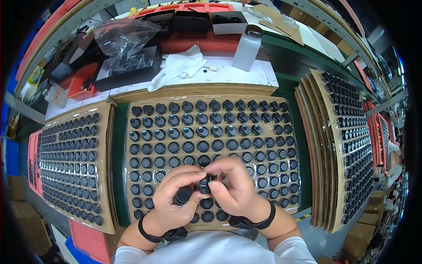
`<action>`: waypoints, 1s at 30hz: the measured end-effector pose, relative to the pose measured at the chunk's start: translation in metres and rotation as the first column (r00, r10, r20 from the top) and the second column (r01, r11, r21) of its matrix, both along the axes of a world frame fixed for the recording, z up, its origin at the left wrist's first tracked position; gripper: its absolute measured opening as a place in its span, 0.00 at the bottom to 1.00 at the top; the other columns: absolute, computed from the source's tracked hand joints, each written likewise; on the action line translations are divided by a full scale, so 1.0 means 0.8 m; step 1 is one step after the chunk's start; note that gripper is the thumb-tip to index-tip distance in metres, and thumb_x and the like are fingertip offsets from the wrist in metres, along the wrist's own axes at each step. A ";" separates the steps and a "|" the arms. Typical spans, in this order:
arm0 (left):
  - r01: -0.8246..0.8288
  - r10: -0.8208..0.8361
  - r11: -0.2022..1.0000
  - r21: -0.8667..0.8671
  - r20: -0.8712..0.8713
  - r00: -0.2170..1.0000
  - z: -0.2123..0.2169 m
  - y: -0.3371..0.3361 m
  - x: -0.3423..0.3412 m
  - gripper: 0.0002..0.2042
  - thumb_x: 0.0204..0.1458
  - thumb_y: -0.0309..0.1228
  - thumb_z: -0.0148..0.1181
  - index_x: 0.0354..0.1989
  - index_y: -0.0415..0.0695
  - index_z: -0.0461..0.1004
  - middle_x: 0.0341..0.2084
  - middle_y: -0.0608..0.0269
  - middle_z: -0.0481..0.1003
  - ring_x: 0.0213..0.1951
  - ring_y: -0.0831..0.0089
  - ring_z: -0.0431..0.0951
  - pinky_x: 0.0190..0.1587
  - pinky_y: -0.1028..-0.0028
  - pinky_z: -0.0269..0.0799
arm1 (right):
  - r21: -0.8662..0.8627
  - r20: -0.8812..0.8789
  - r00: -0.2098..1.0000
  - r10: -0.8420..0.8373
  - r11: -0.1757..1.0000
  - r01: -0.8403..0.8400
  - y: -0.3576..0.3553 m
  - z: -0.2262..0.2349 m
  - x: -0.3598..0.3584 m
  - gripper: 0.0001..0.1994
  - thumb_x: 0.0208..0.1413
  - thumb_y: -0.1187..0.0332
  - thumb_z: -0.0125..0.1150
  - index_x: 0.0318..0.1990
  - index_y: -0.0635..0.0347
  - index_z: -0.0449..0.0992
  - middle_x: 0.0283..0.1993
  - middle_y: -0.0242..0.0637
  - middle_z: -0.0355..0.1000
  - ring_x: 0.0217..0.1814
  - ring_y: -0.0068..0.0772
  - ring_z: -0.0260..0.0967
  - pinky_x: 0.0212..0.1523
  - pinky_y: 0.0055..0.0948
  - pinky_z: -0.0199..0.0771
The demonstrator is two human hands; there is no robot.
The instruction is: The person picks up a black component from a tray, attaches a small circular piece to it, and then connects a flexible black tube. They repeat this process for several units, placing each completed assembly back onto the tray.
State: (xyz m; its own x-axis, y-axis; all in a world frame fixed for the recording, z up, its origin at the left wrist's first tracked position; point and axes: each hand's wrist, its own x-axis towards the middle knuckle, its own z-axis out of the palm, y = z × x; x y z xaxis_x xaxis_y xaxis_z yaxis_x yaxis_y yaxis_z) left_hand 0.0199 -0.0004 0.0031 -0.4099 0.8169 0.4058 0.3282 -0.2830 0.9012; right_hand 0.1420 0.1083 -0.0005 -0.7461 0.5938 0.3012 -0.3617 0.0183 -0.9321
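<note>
In the middle, above a cardboard tray with rows of small black cylindrical parts, my two hands meet. My left hand is closed around a black cylindrical part, its end showing between the fingers. The left thumb and forefinger also touch a short black ringed part between the hands. My right hand pinches that ringed part from the other side with thumb and forefinger. The exact kind of these parts cannot be told. In the upper rows the parts stand taller with shiny faces; lower rows show flat round tops.
Stacked trays of similar parts stand at left and right. Beyond is a white shelf with white gloves, a translucent bottle, and a black box holding a plastic bag. Red bins sit farther left.
</note>
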 end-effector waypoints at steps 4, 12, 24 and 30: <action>0.010 -0.011 1.000 0.022 0.007 1.000 -0.002 0.001 -0.001 0.13 0.46 0.24 0.63 0.41 0.36 0.72 0.37 0.51 0.73 0.36 0.64 0.75 0.37 0.73 0.72 | 0.027 0.060 0.998 0.004 1.000 -0.005 0.002 -0.003 0.000 0.11 0.59 0.69 0.46 0.46 0.66 0.60 0.38 0.36 0.62 0.35 0.21 0.59 0.38 0.21 0.62; -0.005 0.007 0.999 0.035 -0.044 0.999 0.001 0.001 0.000 0.13 0.45 0.21 0.62 0.41 0.36 0.72 0.36 0.50 0.73 0.36 0.64 0.75 0.38 0.72 0.72 | -0.045 0.008 0.997 0.072 0.996 -0.072 -0.001 -0.007 0.001 0.12 0.60 0.67 0.46 0.46 0.65 0.60 0.39 0.36 0.63 0.35 0.22 0.59 0.39 0.21 0.61; 0.014 -0.013 1.000 0.025 -0.034 0.999 0.004 0.000 -0.002 0.14 0.45 0.20 0.62 0.41 0.36 0.71 0.36 0.49 0.74 0.37 0.62 0.76 0.38 0.72 0.72 | -0.032 -0.004 0.998 0.061 0.998 -0.062 -0.005 0.000 -0.002 0.11 0.59 0.69 0.45 0.45 0.65 0.61 0.40 0.38 0.63 0.35 0.22 0.60 0.40 0.21 0.61; 0.009 -0.005 0.998 0.058 -0.069 0.998 -0.001 0.002 -0.002 0.14 0.46 0.23 0.62 0.42 0.37 0.70 0.37 0.50 0.73 0.35 0.66 0.74 0.35 0.75 0.70 | 0.253 0.116 0.993 0.028 0.966 -0.057 -0.001 -0.006 0.002 0.11 0.58 0.71 0.46 0.46 0.66 0.60 0.39 0.37 0.63 0.35 0.21 0.60 0.39 0.21 0.61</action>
State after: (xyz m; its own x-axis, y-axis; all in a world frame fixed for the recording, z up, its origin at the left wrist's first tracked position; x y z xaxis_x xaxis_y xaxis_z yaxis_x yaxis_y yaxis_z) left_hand 0.0187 0.0013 0.0022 -0.3741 0.7935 0.4800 0.3866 -0.3371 0.8585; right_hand 0.1436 0.1073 -0.0052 -0.8060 0.4748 0.3534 -0.2628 0.2480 -0.9324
